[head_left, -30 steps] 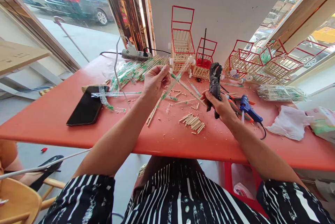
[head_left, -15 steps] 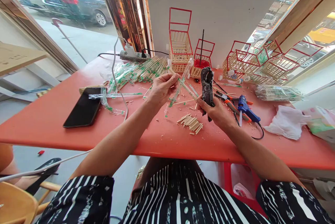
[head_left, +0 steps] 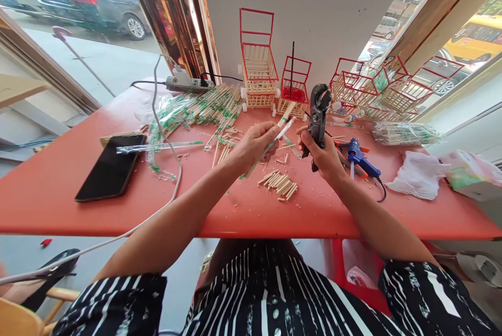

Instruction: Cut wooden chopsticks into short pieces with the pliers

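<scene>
My left hand is closed around a pair of wooden chopsticks in a clear, green-printed wrapper; their ends point up and away. Beside it my right hand grips a black hand cutter upright, its jaw end at the top. The cutter stands apart from the chopsticks. On the red table below lies a small heap of short cut sticks. Behind my left hand spreads a pile of wrapped chopsticks.
Small stick carts with red handles stand along the wall. A blue glue gun, white cloth and tissue box lie right. At left are a phone, a white cable and a power strip.
My left hand has turned and come lower, and the chopsticks now point up and away. The cutter has risen slightly relative to the table. The whole view has shifted a little left.
</scene>
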A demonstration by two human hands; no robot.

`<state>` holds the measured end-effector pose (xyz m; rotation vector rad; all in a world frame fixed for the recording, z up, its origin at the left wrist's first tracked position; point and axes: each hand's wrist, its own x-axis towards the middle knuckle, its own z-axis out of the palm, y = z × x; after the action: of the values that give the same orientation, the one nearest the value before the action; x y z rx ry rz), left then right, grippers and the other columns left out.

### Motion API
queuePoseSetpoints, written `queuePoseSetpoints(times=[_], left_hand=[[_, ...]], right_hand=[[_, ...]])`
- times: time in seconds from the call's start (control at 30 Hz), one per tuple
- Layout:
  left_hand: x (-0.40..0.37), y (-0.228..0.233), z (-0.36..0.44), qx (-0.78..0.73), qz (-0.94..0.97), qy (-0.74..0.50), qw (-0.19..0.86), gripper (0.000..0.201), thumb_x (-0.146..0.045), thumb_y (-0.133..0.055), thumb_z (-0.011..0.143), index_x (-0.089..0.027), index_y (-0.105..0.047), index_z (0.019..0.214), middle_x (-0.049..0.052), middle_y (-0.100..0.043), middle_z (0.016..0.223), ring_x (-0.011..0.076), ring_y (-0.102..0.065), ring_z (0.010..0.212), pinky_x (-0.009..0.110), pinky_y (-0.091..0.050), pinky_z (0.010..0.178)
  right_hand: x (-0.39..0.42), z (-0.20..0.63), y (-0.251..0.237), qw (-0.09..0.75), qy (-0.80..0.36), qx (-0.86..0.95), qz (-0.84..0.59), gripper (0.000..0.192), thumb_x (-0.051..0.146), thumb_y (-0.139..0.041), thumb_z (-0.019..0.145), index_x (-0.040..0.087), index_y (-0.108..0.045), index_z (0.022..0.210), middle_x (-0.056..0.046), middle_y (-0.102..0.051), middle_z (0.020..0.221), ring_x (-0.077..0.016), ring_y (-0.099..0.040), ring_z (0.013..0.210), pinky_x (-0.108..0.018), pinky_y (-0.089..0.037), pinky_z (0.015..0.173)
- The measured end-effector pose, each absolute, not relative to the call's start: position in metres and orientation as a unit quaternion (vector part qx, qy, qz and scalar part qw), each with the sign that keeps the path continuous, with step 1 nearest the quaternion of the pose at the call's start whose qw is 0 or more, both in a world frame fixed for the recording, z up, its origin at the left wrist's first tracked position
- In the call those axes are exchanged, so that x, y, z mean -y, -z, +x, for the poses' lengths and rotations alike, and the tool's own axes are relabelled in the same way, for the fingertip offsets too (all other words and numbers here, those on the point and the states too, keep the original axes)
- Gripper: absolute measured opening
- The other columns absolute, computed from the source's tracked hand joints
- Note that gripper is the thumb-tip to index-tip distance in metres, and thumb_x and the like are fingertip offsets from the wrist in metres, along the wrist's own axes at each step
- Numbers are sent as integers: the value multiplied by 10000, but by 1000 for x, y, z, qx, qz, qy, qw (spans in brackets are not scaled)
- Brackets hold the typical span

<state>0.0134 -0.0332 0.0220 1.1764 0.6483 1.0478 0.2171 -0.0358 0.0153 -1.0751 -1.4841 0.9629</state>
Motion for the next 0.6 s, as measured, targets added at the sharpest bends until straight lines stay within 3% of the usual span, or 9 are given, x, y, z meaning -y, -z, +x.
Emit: queuePoseSetpoints(times=[0.17,0.33,0.47,0.6], left_hand=[[49,-14,27,-317,604,-349,642,371,-457,-670,999,-223,-498,768,-58,-448,530,61,-347,398,186,-246,364],[47,-21,21,-321,624,-309,642,418,-547,-699,958,-223,-528,759,-54,-429,518,65,-325,397,193,-221,357],[38,-30,1,-312,661,-302,612,484,-619,-761,885,-205,-575,714,-34,-426,512,59,-311,395,208,-185,359],[21,-36,-29,-361,646,-350,573,471,-599,-765,894,-199,-606,700,-41,-366,471,51,-273,380,219,-164,380]], right_hand=[[36,217,-22,549,-398,559,-477,590,761,-849,670,244,-628,850,47,-538,648,-99,-466,525,-267,-415,466],[30,222,-22,581,-417,521,-465,592,704,-913,629,255,-597,850,48,-544,659,-114,-534,567,-260,-440,463],[8,252,-30,665,-394,476,-419,542,600,-940,684,256,-531,775,70,-491,633,-98,-525,559,-246,-460,489],[-12,291,-46,758,-346,383,-400,490,565,-806,873,247,-462,728,81,-437,621,-82,-486,536,-224,-466,505]])
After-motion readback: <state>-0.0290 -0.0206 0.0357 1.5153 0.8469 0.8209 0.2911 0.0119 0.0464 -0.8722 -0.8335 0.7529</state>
